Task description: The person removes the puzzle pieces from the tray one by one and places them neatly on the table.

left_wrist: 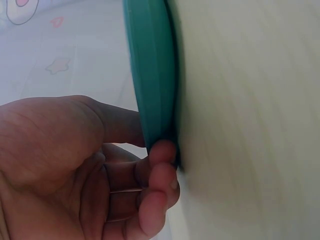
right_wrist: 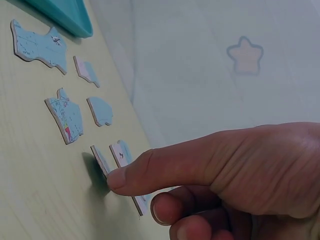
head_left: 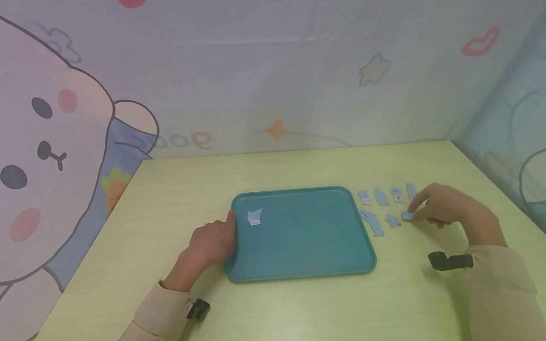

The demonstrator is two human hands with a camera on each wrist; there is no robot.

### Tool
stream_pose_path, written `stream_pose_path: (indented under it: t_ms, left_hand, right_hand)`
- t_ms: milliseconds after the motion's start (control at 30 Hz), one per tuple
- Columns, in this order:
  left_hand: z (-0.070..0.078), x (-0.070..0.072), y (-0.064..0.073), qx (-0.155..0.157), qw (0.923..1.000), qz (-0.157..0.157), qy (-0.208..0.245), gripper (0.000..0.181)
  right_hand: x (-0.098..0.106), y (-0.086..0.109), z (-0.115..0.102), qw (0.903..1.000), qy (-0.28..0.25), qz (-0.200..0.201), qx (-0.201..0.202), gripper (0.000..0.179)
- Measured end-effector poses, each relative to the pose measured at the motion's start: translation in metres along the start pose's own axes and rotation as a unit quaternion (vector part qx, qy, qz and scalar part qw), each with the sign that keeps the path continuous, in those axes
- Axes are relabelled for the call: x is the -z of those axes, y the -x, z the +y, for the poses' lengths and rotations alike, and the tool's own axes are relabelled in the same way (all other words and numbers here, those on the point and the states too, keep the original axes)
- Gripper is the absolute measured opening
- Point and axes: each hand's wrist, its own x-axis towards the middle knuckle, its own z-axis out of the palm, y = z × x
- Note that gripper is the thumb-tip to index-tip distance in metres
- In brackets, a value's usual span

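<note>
My left hand (head_left: 212, 241) grips the left edge of a teal tray (head_left: 298, 272). In the left wrist view its thumb lies over the rim and curled fingers (left_wrist: 162, 172) meet the tray's underside. One light-blue and white puzzle piece (head_left: 254, 217) lies inside the tray, near its left side. Right of the tray, my right hand (head_left: 448, 206) pinches a small puzzle piece (head_left: 407, 216). The right wrist view shows this piece (right_wrist: 100, 160) standing on edge at the thumb tip, partly hidden by the thumb.
Several other irregular puzzle pieces lie in two loose rows between tray and right hand, among them a long piece (head_left: 373, 222) close to the tray's right rim. The pale yellow table (head_left: 273, 308) meets a patterned cloth backdrop (head_left: 256, 76) behind.
</note>
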Motion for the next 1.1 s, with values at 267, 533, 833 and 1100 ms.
stream_pose_path:
  t_ms: [267,533,833,1100]
  left_hand:
    - [0.001,0.000,0.001,0.004,1.0000,0.001,-0.002,0.062]
    - [0.002,0.000,0.001,0.001,1.0000,0.005,-0.003,0.061]
    - [0.002,0.000,0.001,0.000,1.0000,0.004,-0.002,0.061]
    - [0.002,0.000,0.001,0.000,1.0000,0.004,-0.003,0.061]
  right_hand:
    - [0.000,0.000,-0.002,0.9999,-0.011,-0.009,-0.007,0.031]
    - [-0.003,0.000,-0.002,0.9994,-0.028,-0.010,-0.016,0.043]
    - [0.001,0.003,-0.005,0.9998,-0.009,0.015,0.001,0.050]
    - [0.008,0.008,-0.024,0.9965,0.035,0.072,0.024,0.045]
